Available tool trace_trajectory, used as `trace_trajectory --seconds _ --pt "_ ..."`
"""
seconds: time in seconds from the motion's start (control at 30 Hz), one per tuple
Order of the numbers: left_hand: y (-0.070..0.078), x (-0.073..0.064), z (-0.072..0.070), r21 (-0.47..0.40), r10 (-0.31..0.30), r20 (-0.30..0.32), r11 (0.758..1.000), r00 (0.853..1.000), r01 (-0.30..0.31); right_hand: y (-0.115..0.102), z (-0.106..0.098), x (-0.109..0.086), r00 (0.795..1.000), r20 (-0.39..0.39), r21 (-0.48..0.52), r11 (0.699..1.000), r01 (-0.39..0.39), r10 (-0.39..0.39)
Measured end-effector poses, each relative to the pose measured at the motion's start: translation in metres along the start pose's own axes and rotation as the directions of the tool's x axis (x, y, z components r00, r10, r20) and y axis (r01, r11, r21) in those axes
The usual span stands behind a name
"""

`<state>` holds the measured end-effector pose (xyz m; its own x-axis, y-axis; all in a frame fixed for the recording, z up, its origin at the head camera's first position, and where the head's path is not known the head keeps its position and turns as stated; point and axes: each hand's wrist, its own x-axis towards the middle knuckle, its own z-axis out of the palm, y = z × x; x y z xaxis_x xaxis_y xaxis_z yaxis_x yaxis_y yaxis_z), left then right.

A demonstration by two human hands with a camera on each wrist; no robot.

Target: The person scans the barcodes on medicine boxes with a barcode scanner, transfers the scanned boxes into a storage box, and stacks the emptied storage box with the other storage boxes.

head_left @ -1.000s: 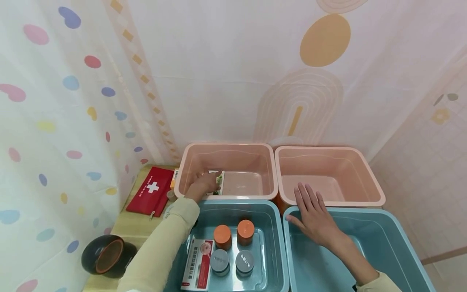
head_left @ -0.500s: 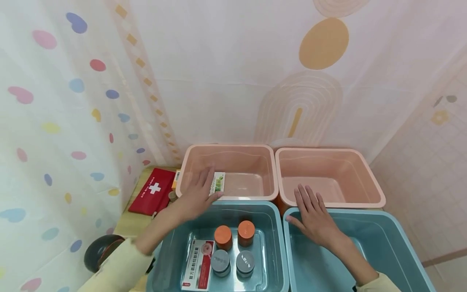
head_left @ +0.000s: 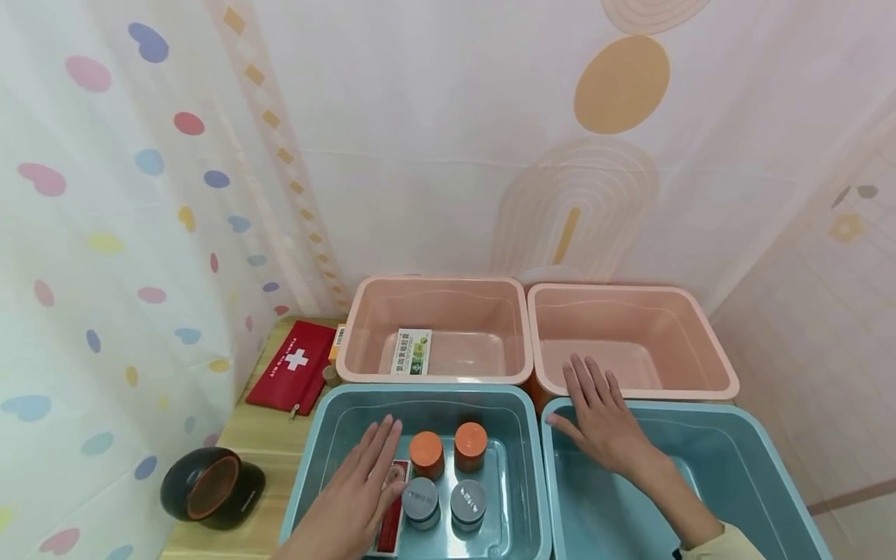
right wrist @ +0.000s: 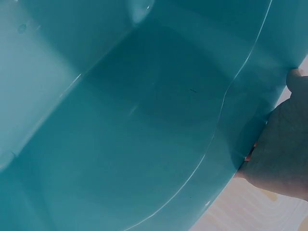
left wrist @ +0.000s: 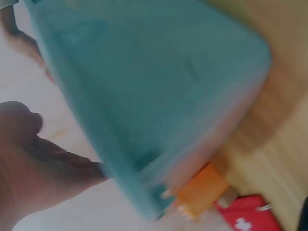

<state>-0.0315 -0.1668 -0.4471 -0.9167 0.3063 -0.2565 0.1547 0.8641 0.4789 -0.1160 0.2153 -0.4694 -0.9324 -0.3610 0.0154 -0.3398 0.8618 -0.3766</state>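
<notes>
My left hand [head_left: 353, 494] is held over the left blue bin [head_left: 420, 389], fingers straight, holding nothing. Beneath it, partly hidden, lies a red and white medicine box [head_left: 390, 529]. Beside the hand, in the same bin, stand two orange-capped bottles [head_left: 470, 445] and two grey-lidded jars [head_left: 468, 502]. A small white and green medicine box [head_left: 413, 351] lies in the left pink bin [head_left: 434, 279]. With fingers extended, my right hand [head_left: 605, 420] is at the rims where the right pink bin [head_left: 616, 289] meets the right blue bin [head_left: 728, 459]. The left wrist view is blurred.
Left of the bins, a red first aid pouch [head_left: 290, 365] lies on the wooden table [head_left: 269, 435]. Near it are an orange box [head_left: 337, 342] and a small brown round item [head_left: 331, 376]. A black rounded object [head_left: 185, 474] stands nearer. Patterned curtain [head_left: 420, 155] hangs behind.
My left hand has withdrawn from the left pink bin, leaving the white and green box there, and come back over the left blue bin. My right hand stays put.
</notes>
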Motion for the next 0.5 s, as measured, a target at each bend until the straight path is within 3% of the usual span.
trace_trajectory --seconds 0.2,0.33,0.5 --pt "-0.013 0.006 0.03 0.061 -0.119 0.071 0.992 0.99 0.114 0.006 0.004 0.0 0.997 -0.052 0.03 0.998 0.053 -0.052" --pt "-0.014 0.016 0.034 0.03 -0.217 0.169 0.976 0.961 0.215 0.005 0.001 0.0 0.999 -0.034 0.006 0.999 0.031 -0.031" --pt "-0.02 0.03 0.037 0.002 -0.251 0.256 0.966 0.934 0.259 0.001 -0.001 0.002 1.0 0.019 -0.028 1.0 -0.009 0.009"
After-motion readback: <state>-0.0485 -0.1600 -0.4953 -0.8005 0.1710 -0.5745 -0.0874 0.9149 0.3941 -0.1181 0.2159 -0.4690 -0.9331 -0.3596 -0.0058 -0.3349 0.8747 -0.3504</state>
